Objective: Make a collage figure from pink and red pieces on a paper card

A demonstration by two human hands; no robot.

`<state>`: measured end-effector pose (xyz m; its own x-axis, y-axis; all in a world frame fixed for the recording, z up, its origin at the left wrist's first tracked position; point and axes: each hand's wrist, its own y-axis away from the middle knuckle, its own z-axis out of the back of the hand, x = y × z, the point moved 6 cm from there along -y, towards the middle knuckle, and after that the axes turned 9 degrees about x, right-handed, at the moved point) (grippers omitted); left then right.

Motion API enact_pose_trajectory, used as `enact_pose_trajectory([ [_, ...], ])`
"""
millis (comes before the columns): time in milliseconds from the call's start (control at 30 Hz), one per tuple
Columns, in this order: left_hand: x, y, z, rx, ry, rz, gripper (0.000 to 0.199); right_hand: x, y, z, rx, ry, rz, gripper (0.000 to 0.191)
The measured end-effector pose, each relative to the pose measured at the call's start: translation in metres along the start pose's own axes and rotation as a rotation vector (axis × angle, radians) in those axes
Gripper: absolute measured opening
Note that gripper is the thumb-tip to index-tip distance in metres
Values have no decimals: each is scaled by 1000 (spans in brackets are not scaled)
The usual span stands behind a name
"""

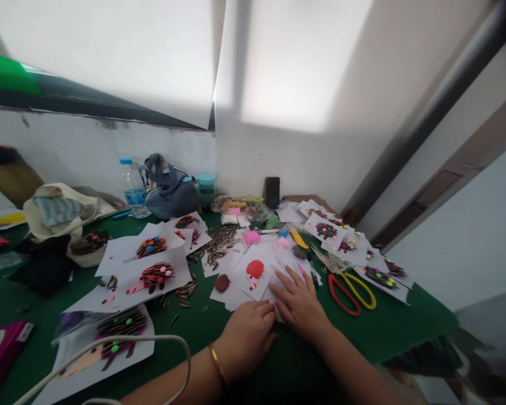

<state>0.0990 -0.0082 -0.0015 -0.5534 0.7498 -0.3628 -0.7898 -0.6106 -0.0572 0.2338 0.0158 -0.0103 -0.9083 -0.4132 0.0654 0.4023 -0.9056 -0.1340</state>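
Observation:
On the green table lies a sheet of white paper [241,277] bearing a red clay oval [255,269] with a small pink snout-like piece [252,283] below it. My right hand [297,301] rests flat on the white sheets beside it, fingers spread. My left hand [251,332] lies at the lower edge of the paper, its fingers loosely bent and the thumb apart; nothing shows in it. A brown clay disc [222,283] sits left of the red shape. Pink clay lumps [252,237] and a yellow-handled tool [298,238] lie just beyond.
Scissors [346,289] with red and yellow handles lie right of my hands. Striped seeds [217,244] are heaped behind left. Finished hedgehog pictures [156,278] spread left and right [346,244]. A white cable [143,338] crosses the front left. A bottle [132,191] and phone [272,192] stand behind.

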Motion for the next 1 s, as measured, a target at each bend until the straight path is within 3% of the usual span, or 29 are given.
enact_pose_trajectory([
  [67,0,0,0,7,3,3,32,3,-1,-3,30,-2,61,35],
  [200,-1,-1,0,20,-9,-2,33,-7,0,-2,-13,13,-91,39],
  [333,0,-1,0,37,-9,-5,31,-1,0,-5,-1,16,29,35],
  [467,0,-1,1,23,-11,-11,29,-10,1,-4,-43,24,-98,36],
  [567,0,-1,0,16,-8,-11,30,-3,2,-3,-42,25,11,32],
  [700,0,-1,0,6,5,-18,27,-8,5,2,-110,19,-97,30],
  [833,1,0,-1,-7,17,-15,29,-3,5,0,-80,-6,3,29],
  [933,2,0,-1,-3,7,-17,28,-10,5,1,-107,-12,-93,30],
  [1000,1,0,-1,0,5,-17,29,-9,5,0,-86,-23,-62,30],
])
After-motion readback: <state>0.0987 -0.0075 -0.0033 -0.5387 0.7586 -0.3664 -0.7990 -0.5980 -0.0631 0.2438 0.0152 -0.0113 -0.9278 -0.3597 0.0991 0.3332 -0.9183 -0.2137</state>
